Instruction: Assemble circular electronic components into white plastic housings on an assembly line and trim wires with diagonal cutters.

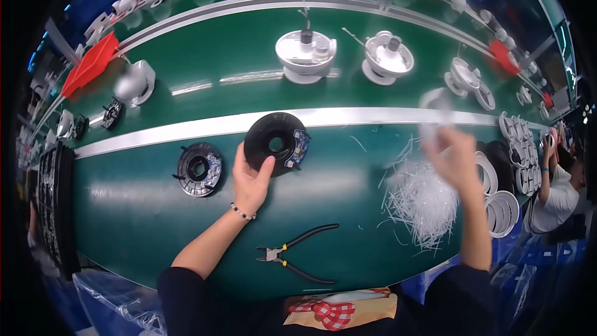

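My left hand is closed on a black round housing, thumb on its face, tilted up above the bench. A blue circuit board sits on the housing's right side. A similar black round housing with a board lies flat to the left of that hand. My right hand is smeared by motion above a heap of thin clear plastic strips. Its fingers close on a pale ring-shaped piece, itself blurred. Diagonal cutters with black handles lie spread apart near the bench's front.
White rings are stacked at the right edge. Beyond a pale rail, white camera-like housings stand on a green belt. Black trays are stacked at far left. A red bin stands behind; another person is at right.
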### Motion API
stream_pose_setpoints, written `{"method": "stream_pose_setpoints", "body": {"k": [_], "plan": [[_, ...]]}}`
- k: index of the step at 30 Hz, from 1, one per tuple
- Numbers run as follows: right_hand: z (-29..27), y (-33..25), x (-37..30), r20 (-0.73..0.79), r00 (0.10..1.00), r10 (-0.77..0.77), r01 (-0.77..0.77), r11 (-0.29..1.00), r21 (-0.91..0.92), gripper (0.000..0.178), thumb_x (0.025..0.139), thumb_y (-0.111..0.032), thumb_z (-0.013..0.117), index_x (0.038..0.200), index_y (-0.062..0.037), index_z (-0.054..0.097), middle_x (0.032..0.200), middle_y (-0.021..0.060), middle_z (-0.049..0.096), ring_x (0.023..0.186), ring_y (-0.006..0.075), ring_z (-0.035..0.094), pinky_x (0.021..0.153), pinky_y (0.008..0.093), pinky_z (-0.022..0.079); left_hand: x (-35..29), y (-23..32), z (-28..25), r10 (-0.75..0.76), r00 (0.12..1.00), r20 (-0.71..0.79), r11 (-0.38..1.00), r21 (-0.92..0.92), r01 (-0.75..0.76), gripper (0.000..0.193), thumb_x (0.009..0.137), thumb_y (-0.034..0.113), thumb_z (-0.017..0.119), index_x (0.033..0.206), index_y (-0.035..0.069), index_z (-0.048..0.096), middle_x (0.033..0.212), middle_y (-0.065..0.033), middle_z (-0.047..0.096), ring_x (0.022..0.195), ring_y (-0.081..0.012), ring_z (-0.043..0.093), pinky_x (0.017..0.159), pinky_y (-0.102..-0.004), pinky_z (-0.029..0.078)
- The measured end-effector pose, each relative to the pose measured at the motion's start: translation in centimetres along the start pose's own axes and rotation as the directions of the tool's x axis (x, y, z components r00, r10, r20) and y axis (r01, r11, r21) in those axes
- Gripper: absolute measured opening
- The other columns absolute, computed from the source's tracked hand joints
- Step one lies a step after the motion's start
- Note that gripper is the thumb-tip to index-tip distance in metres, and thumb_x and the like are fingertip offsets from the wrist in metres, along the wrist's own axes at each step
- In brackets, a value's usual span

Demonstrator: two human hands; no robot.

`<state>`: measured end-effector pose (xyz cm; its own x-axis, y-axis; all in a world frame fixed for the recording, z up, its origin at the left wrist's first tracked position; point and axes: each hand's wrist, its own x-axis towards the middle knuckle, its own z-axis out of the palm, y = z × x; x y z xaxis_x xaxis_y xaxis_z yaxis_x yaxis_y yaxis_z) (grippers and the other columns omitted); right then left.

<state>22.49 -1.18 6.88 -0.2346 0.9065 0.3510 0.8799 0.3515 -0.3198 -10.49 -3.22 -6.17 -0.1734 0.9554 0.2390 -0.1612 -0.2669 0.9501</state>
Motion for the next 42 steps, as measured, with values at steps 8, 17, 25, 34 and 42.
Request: {"method": "stream_pose_setpoints", "body": {"k": [8, 17, 25, 34, 42], "plan": [[11.4, -12.1, 1.8, 0.364, 0.917, -0.163, -0.045, 0.865, 0.5, 0.022, 0.065, -0.018, 0.071, 0.066, -0.0021, 0.055, 0.049, 0.0061, 0.055, 0.043, 0.0161, 0.054, 0.045, 0.0258, 0.041, 0.8, -0.1, -1.1, -0.128, 0.989, -0.076, 0.975, -0.193, 0.111, 0.036, 0.078, -0.002, 0.058, 0.113, -0.003, 0.047, 0.111, -0.0089, 0.053, 0.098, -0.0133, 0.051, 0.086, -0.0261, 0.041], [13.0, -14.6, 1.5, 0.203, 0.96, -0.191, 0.177, 0.981, 0.085, 0.09, 0.048, -0.043, 0.078, 0.119, -0.0016, 0.041, 0.133, 0.0203, 0.025, 0.123, 0.0413, 0.021, 0.096, 0.0607, 0.013, 0.7, 0.5, -3.6, -0.179, 0.978, -0.105, 0.953, -0.265, 0.145, 0.034, 0.078, -0.002, 0.058, 0.11, -0.003, 0.048, 0.109, -0.0089, 0.054, 0.097, -0.0131, 0.052, 0.086, -0.0259, 0.041], [14.7, -13.8, 3.1, 0.198, 0.974, 0.106, -0.209, 0.752, 0.626, 0.106, 0.053, -0.036, 0.079, 0.131, 0.0041, 0.02, 0.125, 0.0216, 0.036, 0.117, 0.033, 0.035, 0.098, 0.0388, 0.028, 0.6, 0.8, -5.3, -0.142, 0.98, -0.137, 0.964, -0.244, 0.105, 0.033, 0.078, -0.003, 0.058, 0.11, -0.004, 0.048, 0.11, -0.0089, 0.054, 0.098, -0.0129, 0.051, 0.086, -0.0256, 0.04], [19.7, -21.2, 3.1, 0.12, 0.978, 0.168, -0.183, 0.438, 0.88, 0.109, 0.053, -0.037, 0.08, 0.129, 0.0089, 0.016, 0.12, 0.0272, 0.033, 0.113, 0.0347, 0.037, 0.096, 0.0395, 0.031, 0.1, 2.9, -8.7, -0.237, 0.837, 0.494, 0.877, -0.261, 0.403, 0.085, 0.062, -0.003, 0.06, 0.134, 0.007, 0.016, 0.13, -0.0086, 0.032, 0.123, -0.0224, 0.031, 0.1, -0.0378, 0.028], [19.3, -25.2, 2.1, 0.049, 0.995, -0.084, 0.033, 0.764, 0.644, 0.116, 0.05, -0.039, 0.081, 0.132, 0.005, 0.011, 0.123, 0.024, 0.031, 0.115, 0.036, 0.03, 0.096, 0.0438, 0.027, 1.6, 4.1, -10.6, -0.398, 0.808, 0.435, 0.572, -0.571, 0.589, 0.077, 0.081, 0.066, 0.023, 0.124, 0.005, 0.038, 0.119, -0.0125, 0.047, 0.109, -0.0235, 0.047, 0.092, -0.0367, 0.04]]}}
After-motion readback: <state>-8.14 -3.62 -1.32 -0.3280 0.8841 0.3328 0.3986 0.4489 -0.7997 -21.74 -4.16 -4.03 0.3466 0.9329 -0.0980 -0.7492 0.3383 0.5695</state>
